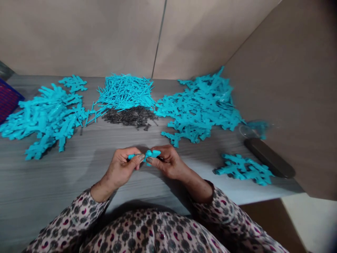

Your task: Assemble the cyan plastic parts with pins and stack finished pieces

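Note:
Both of my hands meet just above the near middle of the grey table (pixel 65 182). Between them is a small turquoise plastic piece (pixel 150 153). My left hand (pixel 122 168) pinches its left end with thumb and fingers. My right hand (pixel 165 161) is closed on its right end, thumb on top. Most of the piece is hidden by my fingers. Patterned sleeves cover both forearms.
Heaps of turquoise plastic parts lie at the left (pixel 44 116) and back right (pixel 200 105). A pile of thin turquoise sticks (pixel 126 91) sits behind small dark pins (pixel 130 116). A smaller group of turquoise parts (pixel 244 168) and a dark case (pixel 268 158) lie right. A basket (pixel 6 100) is far left.

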The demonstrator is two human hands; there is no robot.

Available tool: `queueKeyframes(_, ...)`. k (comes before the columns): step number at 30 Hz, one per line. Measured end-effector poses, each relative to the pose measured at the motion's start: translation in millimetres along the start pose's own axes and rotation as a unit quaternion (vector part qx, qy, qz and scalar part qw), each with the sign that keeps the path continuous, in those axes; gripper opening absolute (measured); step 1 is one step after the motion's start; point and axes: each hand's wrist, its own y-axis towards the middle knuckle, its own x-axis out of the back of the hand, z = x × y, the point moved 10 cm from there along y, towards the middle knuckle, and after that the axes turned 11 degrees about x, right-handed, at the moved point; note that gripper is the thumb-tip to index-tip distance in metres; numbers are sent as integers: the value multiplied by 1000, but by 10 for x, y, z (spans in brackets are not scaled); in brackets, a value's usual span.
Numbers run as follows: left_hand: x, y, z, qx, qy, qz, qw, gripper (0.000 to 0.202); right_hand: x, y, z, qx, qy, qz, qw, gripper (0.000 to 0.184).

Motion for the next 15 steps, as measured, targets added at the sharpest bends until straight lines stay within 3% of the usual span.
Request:
queueKeyframes(4,14,23,-11,-39,37,22,998,38,20,-19,-108,-16,8,-7,1000,48)
queueKeyframes(8,117,-26,-32,-78,67,7,995,29,82,-40,-133,-14,-21,-2,1000,41)
queueKeyframes(15,77,-130,-167,-136,159,3,978,27,89,-54,21,59,-43,10,997,19)
